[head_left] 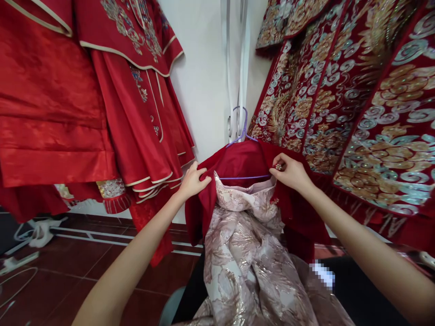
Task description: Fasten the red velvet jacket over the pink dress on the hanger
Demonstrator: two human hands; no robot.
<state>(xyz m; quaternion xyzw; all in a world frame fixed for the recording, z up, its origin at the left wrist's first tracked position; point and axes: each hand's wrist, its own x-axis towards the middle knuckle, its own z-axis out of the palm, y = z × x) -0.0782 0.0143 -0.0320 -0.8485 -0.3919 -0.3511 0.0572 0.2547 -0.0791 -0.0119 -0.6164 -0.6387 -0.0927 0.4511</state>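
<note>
Red jacket [200,209] | on purple hanger [244,131], around the far end of pale dress [243,231] | our left hand [193,183] and right hand [291,172] each pinch an edge | likely soft, light; hold edges, sparing delicate-looking beads [278,167]

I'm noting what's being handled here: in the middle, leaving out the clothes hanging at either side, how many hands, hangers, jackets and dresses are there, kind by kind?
Hands: 2 (left hand, right hand)
Purple hanger: 1
Dark red jacket: 1
Pale pink dress: 1
Total: 5
</note>
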